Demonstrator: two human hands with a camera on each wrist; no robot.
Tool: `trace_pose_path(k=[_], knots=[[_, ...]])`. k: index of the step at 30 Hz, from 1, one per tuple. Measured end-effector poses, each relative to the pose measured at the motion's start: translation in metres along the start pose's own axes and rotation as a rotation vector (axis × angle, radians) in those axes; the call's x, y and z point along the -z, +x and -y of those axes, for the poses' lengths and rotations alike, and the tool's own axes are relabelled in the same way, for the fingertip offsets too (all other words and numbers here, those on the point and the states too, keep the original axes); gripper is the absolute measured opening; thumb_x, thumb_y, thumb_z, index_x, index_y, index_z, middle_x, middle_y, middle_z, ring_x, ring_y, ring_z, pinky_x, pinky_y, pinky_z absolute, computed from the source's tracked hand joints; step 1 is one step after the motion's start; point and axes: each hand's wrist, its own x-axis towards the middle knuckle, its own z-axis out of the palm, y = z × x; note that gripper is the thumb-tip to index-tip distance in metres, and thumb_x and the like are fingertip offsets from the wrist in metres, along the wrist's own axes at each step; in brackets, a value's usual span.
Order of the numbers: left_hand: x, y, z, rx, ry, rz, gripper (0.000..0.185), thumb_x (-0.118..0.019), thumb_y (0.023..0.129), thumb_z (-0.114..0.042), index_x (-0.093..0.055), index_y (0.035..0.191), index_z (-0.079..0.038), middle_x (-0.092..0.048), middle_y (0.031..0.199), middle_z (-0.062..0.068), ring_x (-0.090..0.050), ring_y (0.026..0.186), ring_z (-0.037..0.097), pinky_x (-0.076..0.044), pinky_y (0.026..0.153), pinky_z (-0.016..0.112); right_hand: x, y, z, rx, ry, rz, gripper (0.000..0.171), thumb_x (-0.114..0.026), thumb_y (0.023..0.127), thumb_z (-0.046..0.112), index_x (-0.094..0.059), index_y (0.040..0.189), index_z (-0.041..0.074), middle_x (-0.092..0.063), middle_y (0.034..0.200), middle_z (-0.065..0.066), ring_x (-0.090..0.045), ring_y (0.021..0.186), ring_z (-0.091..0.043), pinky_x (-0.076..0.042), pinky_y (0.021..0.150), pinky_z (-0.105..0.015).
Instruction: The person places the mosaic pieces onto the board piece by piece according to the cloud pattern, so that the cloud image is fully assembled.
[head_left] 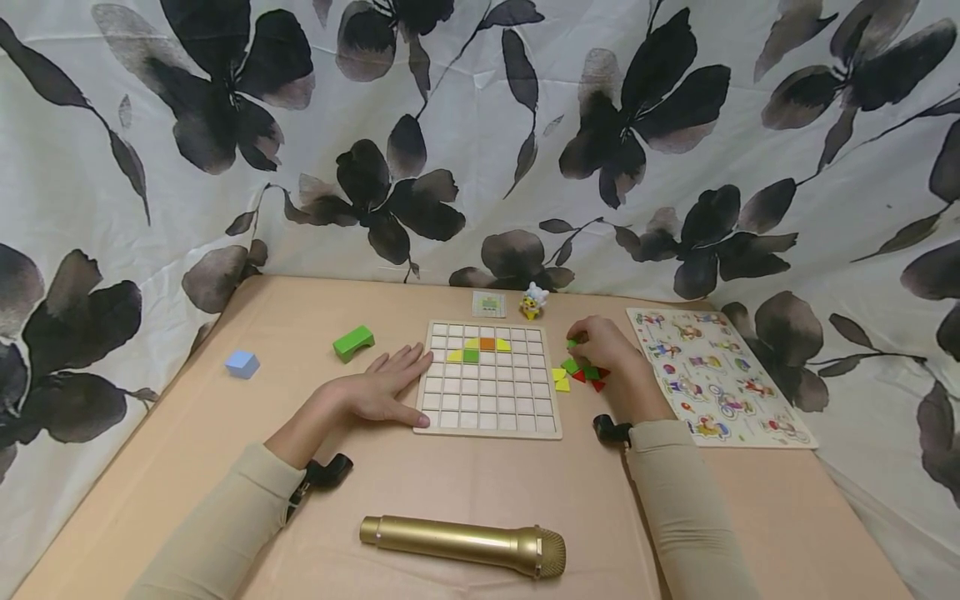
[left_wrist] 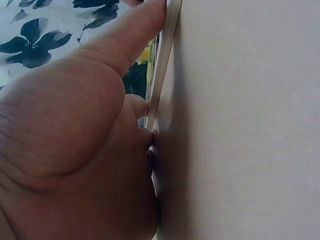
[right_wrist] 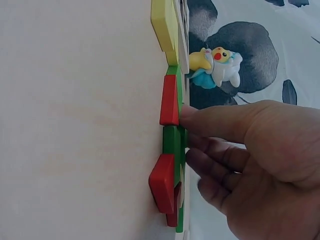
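A wooden grid board (head_left: 491,400) lies flat at the middle of the table, with yellow, orange and green tiles in some of its upper squares. My left hand (head_left: 378,393) is spread along the board's left edge, its thumb and fingertips touching the frame; the left wrist view shows the thumb against the rim (left_wrist: 167,55). To the right of the board, my right hand (head_left: 606,346) pinches a small green tile (head_left: 572,342) between thumb and fingers. Below those fingers are loose green and red tiles (head_left: 597,385), with yellow tiles (head_left: 561,385) beside the board.
A picture board (head_left: 712,367) lies at the right. Behind the grid are a small card (head_left: 489,304) and a toy figure (head_left: 533,302). To the left sit a green arch block (head_left: 352,342) and a blue cube (head_left: 242,364). A gold microphone (head_left: 457,543) lies in front.
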Motion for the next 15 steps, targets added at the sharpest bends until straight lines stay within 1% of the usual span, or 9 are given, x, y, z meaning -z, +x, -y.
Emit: trace_pose_path(k=[3,6,8,10,12,15], knots=[[0.000,0.000,0.001,0.001,-0.001,0.003,0.115,-0.071,0.091,-0.062,-0.005,0.168,-0.010,0.010,0.175,0.018,0.009,0.162,0.040,0.005,0.128,0.062,0.000,-0.001,0.001,0.001,0.004,-0.012,0.017,-0.071,0.094,0.005,-0.071,0.111,0.003,-0.067,0.101,-0.015,-0.060,0.086,-0.027,-0.053,0.070,-0.031],[0.000,0.000,0.000,-0.010,-0.015,0.000,0.116,-0.072,0.090,-0.062,-0.005,0.168,-0.008,0.009,0.175,0.020,0.009,0.162,0.041,0.005,0.128,0.063,0.001,-0.003,0.003,0.029,0.020,-0.035,0.008,-0.071,0.094,0.004,-0.069,0.102,0.005,-0.066,0.093,-0.012,-0.060,0.079,-0.026,-0.052,0.065,-0.032],[0.000,0.000,0.000,-0.017,-0.026,-0.002,0.117,-0.072,0.089,-0.063,-0.005,0.168,-0.007,0.009,0.174,0.021,0.009,0.161,0.042,0.004,0.127,0.064,0.001,-0.003,0.006,0.065,0.031,-0.061,0.005,-0.071,0.096,0.005,-0.068,0.100,0.006,-0.065,0.090,-0.010,-0.059,0.077,-0.024,-0.051,0.064,-0.032],[0.000,0.000,0.000,-0.021,-0.026,-0.004,0.117,-0.071,0.089,-0.064,-0.005,0.168,-0.007,0.009,0.174,0.021,0.009,0.161,0.043,0.004,0.127,0.065,0.002,-0.002,0.011,0.106,0.065,-0.094,0.008,-0.070,0.098,0.008,-0.069,0.105,0.005,-0.066,0.092,-0.009,-0.059,0.079,-0.023,-0.050,0.066,-0.032],[0.000,0.000,0.000,-0.015,-0.023,-0.002,0.118,-0.072,0.089,-0.064,-0.005,0.168,-0.008,0.009,0.175,0.020,0.010,0.161,0.041,0.006,0.128,0.064,0.001,-0.002,0.020,0.149,0.142,-0.133,0.015,-0.070,0.099,0.010,-0.070,0.111,0.002,-0.067,0.095,-0.010,-0.061,0.080,-0.023,-0.053,0.068,-0.031],[0.000,0.001,0.001,-0.006,-0.001,-0.001,0.116,-0.072,0.090,-0.063,-0.005,0.168,-0.009,0.009,0.175,0.018,0.010,0.162,0.039,0.006,0.129,0.061,-0.002,-0.001,0.041,0.202,0.358,-0.178,0.024,-0.070,0.099,0.008,-0.069,0.121,-0.003,-0.069,0.102,-0.016,-0.068,0.083,-0.023,-0.060,0.074,-0.029]])
